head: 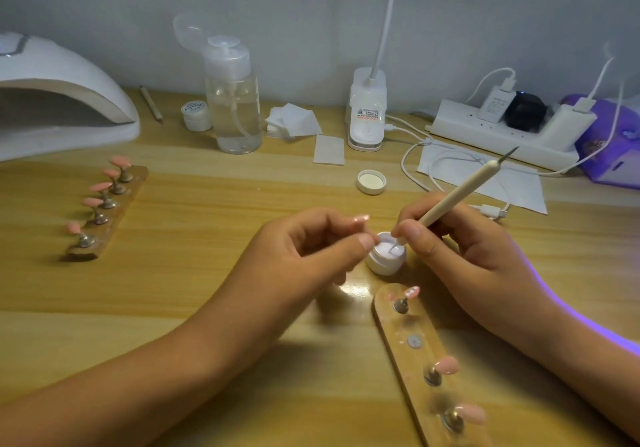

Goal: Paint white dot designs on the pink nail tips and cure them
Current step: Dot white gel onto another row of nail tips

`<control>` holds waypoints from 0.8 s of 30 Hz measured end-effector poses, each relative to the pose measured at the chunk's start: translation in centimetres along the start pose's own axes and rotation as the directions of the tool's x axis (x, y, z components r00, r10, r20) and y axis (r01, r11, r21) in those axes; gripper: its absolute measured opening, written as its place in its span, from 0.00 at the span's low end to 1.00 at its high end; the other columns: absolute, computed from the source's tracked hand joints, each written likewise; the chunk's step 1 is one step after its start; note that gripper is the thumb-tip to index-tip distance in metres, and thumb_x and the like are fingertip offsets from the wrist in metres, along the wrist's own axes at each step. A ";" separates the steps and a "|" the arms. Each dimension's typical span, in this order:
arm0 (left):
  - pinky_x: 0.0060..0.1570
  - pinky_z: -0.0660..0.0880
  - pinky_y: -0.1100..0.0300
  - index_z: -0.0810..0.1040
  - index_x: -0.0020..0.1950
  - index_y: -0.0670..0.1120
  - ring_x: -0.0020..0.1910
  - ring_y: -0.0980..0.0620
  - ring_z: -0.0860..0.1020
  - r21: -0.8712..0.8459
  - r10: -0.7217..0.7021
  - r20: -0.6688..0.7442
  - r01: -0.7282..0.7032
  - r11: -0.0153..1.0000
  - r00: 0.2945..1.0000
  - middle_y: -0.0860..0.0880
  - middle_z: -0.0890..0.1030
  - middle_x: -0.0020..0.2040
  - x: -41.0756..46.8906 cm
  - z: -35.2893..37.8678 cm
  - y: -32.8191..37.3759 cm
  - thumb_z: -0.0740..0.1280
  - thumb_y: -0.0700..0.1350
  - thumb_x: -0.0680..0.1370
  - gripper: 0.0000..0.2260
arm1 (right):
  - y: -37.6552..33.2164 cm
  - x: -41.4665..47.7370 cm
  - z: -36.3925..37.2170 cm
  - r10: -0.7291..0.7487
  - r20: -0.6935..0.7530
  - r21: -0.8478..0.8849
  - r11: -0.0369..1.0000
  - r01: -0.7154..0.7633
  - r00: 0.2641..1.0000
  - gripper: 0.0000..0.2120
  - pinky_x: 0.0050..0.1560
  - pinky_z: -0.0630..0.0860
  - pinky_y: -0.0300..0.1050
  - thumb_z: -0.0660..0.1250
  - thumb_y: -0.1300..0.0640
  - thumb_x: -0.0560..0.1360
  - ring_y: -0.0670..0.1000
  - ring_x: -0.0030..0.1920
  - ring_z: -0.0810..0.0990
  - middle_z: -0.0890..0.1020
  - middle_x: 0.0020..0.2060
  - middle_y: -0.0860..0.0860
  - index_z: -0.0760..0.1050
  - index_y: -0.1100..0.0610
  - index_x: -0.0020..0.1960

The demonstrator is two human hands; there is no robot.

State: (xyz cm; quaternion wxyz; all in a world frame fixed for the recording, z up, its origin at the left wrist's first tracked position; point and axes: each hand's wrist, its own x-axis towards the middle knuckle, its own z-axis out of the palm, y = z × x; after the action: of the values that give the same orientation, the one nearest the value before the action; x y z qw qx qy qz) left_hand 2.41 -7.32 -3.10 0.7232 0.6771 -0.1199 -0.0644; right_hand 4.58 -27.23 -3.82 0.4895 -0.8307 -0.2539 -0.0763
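My right hand (460,245) grips a cream dotting pen (457,193) and holds its lower tip in the white gel of a small open jar (385,256). My left hand (304,249) hovers just left of the jar and pinches a pink nail tip (360,218) between index finger and thumb; its stand is hidden. A near wooden holder (408,328) carries three pink tips (446,365) and has one bare magnet spot (414,341). A second holder (114,204) at the left bears several pink tips.
A white curing lamp (52,100) stands at the far left. The jar lid (371,181), pump bottle (235,100), small closed jar (196,115), wipes (294,120), lamp base (367,110), cables and power strip (502,134) line the back of the table.
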 end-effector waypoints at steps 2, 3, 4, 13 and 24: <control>0.37 0.75 0.69 0.82 0.38 0.52 0.33 0.56 0.78 -0.014 -0.036 -0.035 0.036 0.999 0.999 0.54 0.76 0.27 0.5 -0.2 -0.1 0.74 0.48 0.68 0.03 | 0.0 0.0 0.0 0.015 0.012 -0.008 1.000 -0.015 1.000 0.08 0.44 0.72 0.52 0.61 0.47 0.77 0.54 0.43 0.75 0.78 0.42 0.47 0.76 0.50 0.47; 0.39 0.75 0.69 0.82 0.37 0.53 0.37 0.54 0.80 -0.023 -0.038 -0.037 0.037 0.999 0.999 0.54 0.77 0.27 0.6 -0.2 -0.1 0.73 0.48 0.67 0.02 | -0.1 0.0 0.0 0.018 0.014 -0.011 1.000 -0.018 1.000 0.09 0.44 0.72 0.52 0.61 0.46 0.76 0.54 0.43 0.75 0.78 0.42 0.47 0.76 0.50 0.47; 0.39 0.75 0.70 0.82 0.37 0.54 0.40 0.54 0.81 -0.027 -0.029 -0.028 0.028 0.999 0.999 0.54 0.78 0.27 0.5 -0.2 -0.2 0.73 0.48 0.67 0.02 | -0.1 0.0 0.0 0.019 0.016 -0.013 1.000 -0.019 1.000 0.09 0.44 0.73 0.51 0.61 0.46 0.76 0.54 0.43 0.75 0.79 0.42 0.47 0.76 0.50 0.47; 0.33 0.73 0.71 0.81 0.36 0.54 0.31 0.61 0.76 -0.055 -0.001 0.023 0.002 0.999 1.000 0.55 0.82 0.35 0.3 -0.1 0.0 0.74 0.43 0.68 0.05 | -0.4 -0.2 -0.2 0.016 -0.128 0.143 0.990 0.002 0.992 0.03 0.45 0.72 0.33 0.64 0.54 0.77 0.46 0.42 0.76 0.79 0.41 0.46 0.77 0.52 0.48; 0.41 0.74 0.71 0.84 0.43 0.51 0.38 0.61 0.79 0.031 -0.006 0.163 0.001 1.000 0.987 0.56 0.84 0.39 0.0 0.0 -0.1 0.70 0.43 0.72 0.04 | -0.6 -0.4 -0.8 0.185 -0.131 0.660 0.749 -0.054 0.974 0.06 0.48 0.78 0.44 0.69 0.56 0.67 0.44 0.33 0.74 0.75 0.31 0.47 0.72 0.50 0.34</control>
State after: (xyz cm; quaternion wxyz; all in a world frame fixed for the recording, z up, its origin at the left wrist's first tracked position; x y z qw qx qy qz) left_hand 2.45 -7.32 -3.23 0.7003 0.6809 -0.1783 -0.1189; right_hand 4.09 -27.80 -3.11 0.7735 -0.6116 -0.1634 -0.0296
